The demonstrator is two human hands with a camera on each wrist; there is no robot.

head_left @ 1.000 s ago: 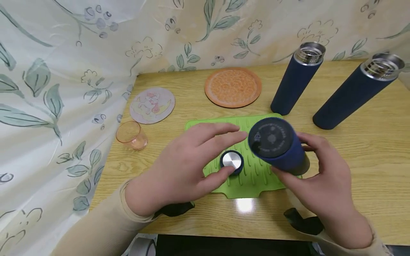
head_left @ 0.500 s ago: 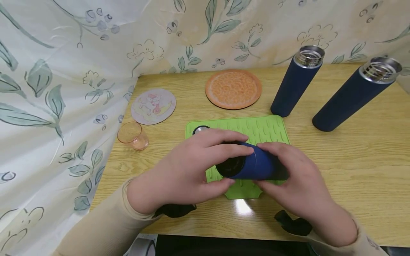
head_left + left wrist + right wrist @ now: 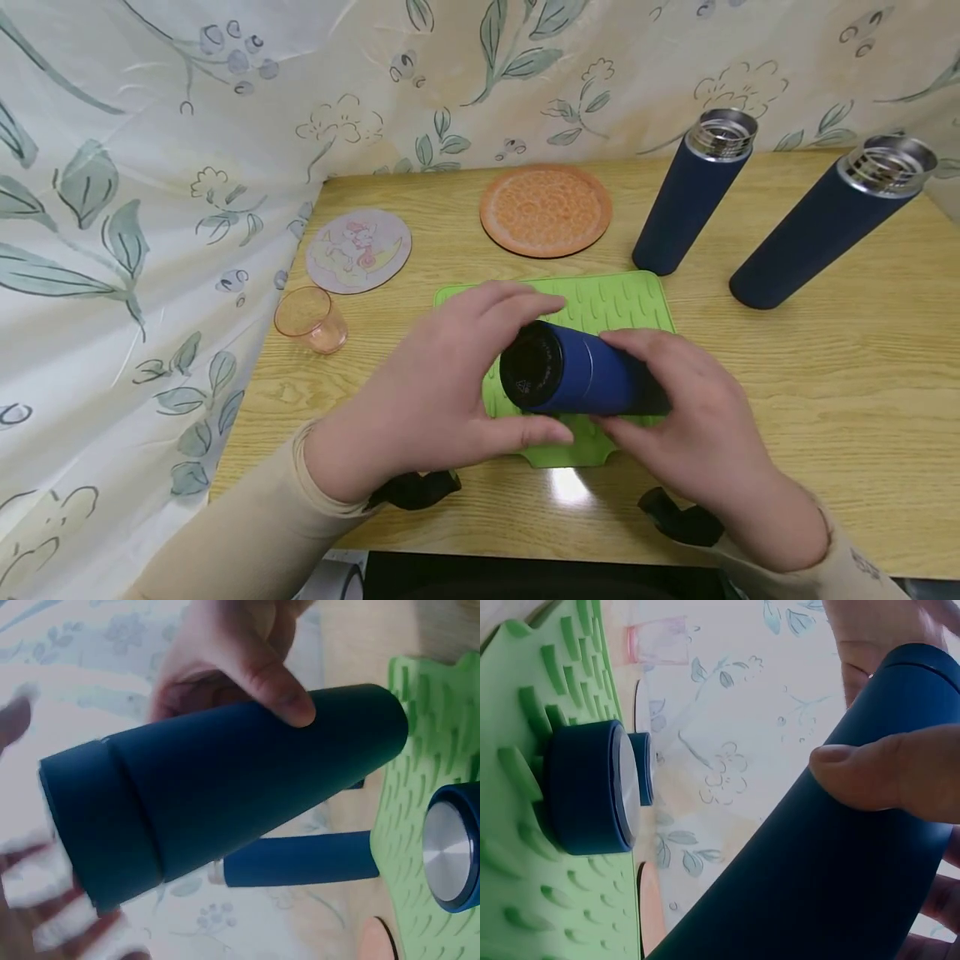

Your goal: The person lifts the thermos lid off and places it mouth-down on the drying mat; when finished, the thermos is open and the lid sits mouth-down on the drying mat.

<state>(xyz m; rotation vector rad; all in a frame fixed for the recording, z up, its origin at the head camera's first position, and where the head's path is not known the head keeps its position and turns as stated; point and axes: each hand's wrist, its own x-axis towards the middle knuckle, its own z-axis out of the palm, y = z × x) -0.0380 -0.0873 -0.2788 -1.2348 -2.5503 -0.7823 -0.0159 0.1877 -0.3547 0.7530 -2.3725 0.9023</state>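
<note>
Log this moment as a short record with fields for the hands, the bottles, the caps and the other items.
Right hand: grips the blue bottle
Left hand: fingers spread about the bottle's base end; contact unclear
Held bottle: tilted over the green mat, black base toward the left hand
Caps: silver-topped cap on the mat; second cap partly hidden behind it
Standing bottles: left bottle, right bottle; both lidless
Other items: orange disc, printed disc, peach cup

Homelike setting, floral sheeting (image 3: 225, 167), wooden table (image 3: 840, 400)
</note>
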